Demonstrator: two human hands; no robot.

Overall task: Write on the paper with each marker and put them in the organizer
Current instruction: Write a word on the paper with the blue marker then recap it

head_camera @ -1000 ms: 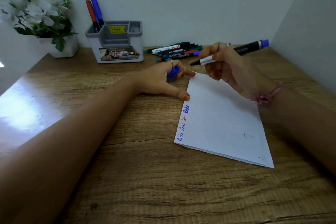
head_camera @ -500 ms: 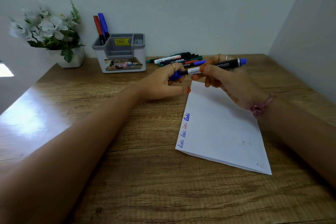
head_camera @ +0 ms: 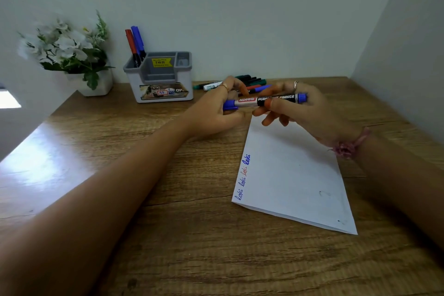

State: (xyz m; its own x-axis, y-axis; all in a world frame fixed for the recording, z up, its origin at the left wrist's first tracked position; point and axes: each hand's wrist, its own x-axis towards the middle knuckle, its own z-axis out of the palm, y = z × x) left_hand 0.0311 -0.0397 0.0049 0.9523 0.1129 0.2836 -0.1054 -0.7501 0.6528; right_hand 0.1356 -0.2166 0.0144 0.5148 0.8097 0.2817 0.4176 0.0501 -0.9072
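Observation:
A blue permanent marker (head_camera: 249,101) is held level above the desk, its blue cap on the left end. My left hand (head_camera: 216,113) grips the capped end, and my right hand (head_camera: 310,115) pinches the barrel near the other end. Below lies the white paper (head_camera: 293,175) with short blue and red words along its left edge. The grey and white organizer (head_camera: 163,89) stands at the back with a red marker (head_camera: 131,43) and a blue marker (head_camera: 138,39) upright in its left slot. Several loose markers (head_camera: 252,83) lie behind my hands.
A white pot of white flowers (head_camera: 69,55) sits at the back left. Walls close the desk at the back and right. The wooden desk (head_camera: 168,235) stretches toward me, with a bright glare patch on its left side.
The cap in my left hand has gone onto the marker's tip. Both hands have come together above the paper's far edge, and the marker now lies level between them.

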